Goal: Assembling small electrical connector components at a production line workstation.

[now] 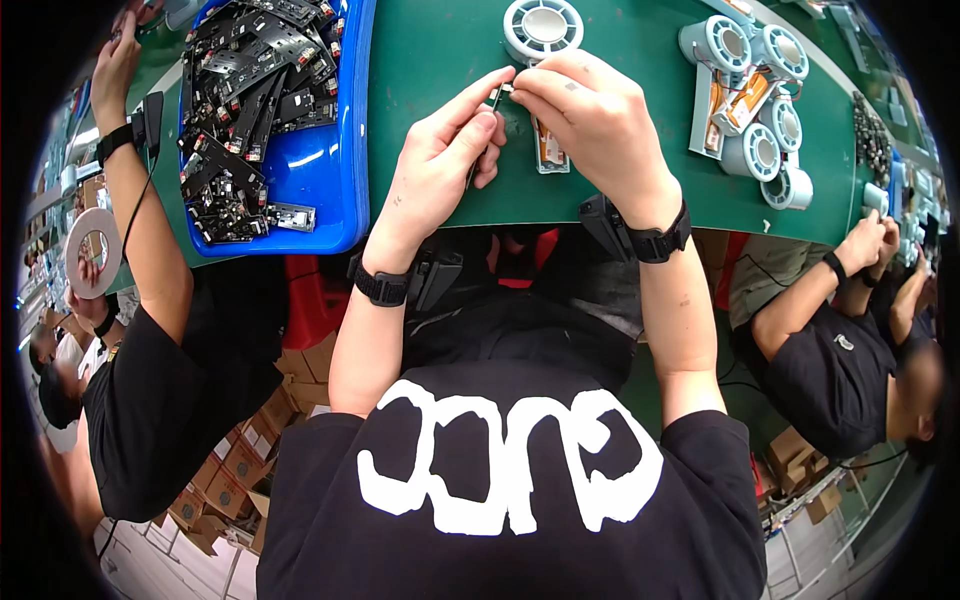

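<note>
A: What do the hands at mid-bench hold?

B: The left hand (443, 150) pinches a thin dark board (498, 96), edge-on and tilted, between thumb and forefinger, the other fingers curled. The right hand (592, 105), back uppermost, presses thumb and forefinger together on a small pale piece (507, 89) at the board's far end. Whether board and piece are joined, I cannot tell from here.

A: And the surface below?

B: A green worktop (430, 60). Just beyond the hands lies a pale round-headed unit (543, 27), partly covered by the right hand. On the left, a blue tray (358, 130) bears a heap of black circuit boards (250, 85). On the right, similar pale units (752, 152) lie grouped, orange parts showing among them.

A: The surrounding room?

B: At left, a dark-shirted co-worker (165, 400) reaches over the bench; nearby, a hand, its owner unclear, holds a pale ring-shaped roll (74, 240). At right, a second co-worker (810, 360) holds both hands close together. Cardboard boxes (230, 480) stand low on the near left, others on the near right.
</note>
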Motion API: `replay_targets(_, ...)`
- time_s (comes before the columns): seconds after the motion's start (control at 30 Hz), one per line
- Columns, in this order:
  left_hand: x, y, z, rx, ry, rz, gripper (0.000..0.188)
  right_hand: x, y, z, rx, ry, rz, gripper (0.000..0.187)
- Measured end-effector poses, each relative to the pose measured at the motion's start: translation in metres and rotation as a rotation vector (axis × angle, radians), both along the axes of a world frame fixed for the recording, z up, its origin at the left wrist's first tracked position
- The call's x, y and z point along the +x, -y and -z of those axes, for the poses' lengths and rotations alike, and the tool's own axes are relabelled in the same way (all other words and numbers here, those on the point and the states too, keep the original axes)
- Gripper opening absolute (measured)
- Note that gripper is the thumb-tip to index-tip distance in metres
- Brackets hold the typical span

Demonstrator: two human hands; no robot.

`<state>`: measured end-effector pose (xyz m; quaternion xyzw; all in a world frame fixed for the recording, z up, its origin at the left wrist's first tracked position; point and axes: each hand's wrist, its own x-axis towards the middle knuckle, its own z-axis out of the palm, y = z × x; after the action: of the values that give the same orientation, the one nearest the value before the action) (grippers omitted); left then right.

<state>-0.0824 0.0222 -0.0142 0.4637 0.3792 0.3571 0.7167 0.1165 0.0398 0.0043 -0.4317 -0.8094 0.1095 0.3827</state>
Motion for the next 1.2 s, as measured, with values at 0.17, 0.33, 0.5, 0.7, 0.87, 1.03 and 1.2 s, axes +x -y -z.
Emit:
replay_targets(0.17, 0.001, -0.003, 0.000, -0.057, 0.034, -0.002, 0.043, 0.012, -0.008, -0.005, 0.000, 0.102, -0.096, 0.017)
replay_targets(0.33, 0.000, -0.004, -0.004, -0.005, -0.045, 0.063, 0.044, 0.021, -0.018, -0.012, 0.049, 0.199, -0.174, 0.017)
replay_targets(0.5, 0.006, -0.003, -0.007, 0.077, -0.174, 0.065, 0.044, 0.025, -0.022, -0.011, 0.032, 0.215, -0.214, 0.016)
replay_targets(0.7, 0.008, -0.005, -0.005, 0.104, -0.157, 0.043, 0.043, 0.027, -0.027, -0.010, 0.016, 0.186, -0.229, 0.015)
replay_targets(0.87, 0.008, -0.002, -0.008, 0.100, -0.128, 0.025, 0.039, 0.024, -0.018, -0.014, 0.038, 0.156, -0.211, 0.016)
replay_targets(1.03, 0.020, 0.015, -0.014, 0.087, -0.158, -0.153, 0.034, 0.014, 0.045, -0.039, -0.280, -0.201, 0.139, 0.033)
replay_targets(1.2, 0.031, 0.026, -0.018, 0.080, -0.056, -0.240, 0.028, -0.023, 0.076, -0.028, -0.616, -0.525, 0.327, 0.049)
